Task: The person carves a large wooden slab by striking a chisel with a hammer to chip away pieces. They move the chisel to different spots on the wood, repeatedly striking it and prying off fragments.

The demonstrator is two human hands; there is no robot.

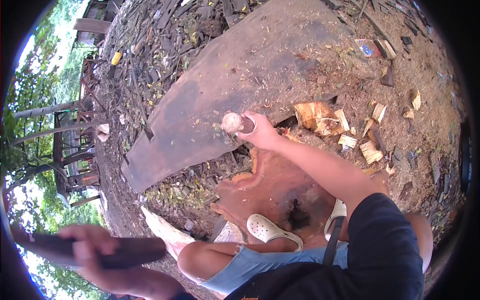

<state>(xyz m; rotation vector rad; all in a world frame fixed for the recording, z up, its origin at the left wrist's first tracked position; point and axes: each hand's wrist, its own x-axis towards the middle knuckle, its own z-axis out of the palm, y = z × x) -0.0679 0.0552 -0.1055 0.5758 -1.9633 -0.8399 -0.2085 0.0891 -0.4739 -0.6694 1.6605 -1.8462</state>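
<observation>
My right hand (260, 132) is wrapped round a short round piece of wood (233, 123) with a pale, rough end and brown sides. It is above the far edge of a large reddish-brown wood slab (280, 185), which has a dark hole near my feet. Raised at the lower left, my left hand (95, 250) is closed around a thick dark stick (137, 251). Blur there hides its exact kind, and one end runs into the dark edge of the view. Split yellowish wood (316, 119) lies right of my right hand.
A flat brown sheet (200, 110) covers the ground ahead, sprinkled with chips. Pale wood chunks (371, 152) are scattered at right. My clogs (272, 231) are on the slab. Scrap wood (200, 25) litters the far ground, and a yellow object (116, 58) lies farther left.
</observation>
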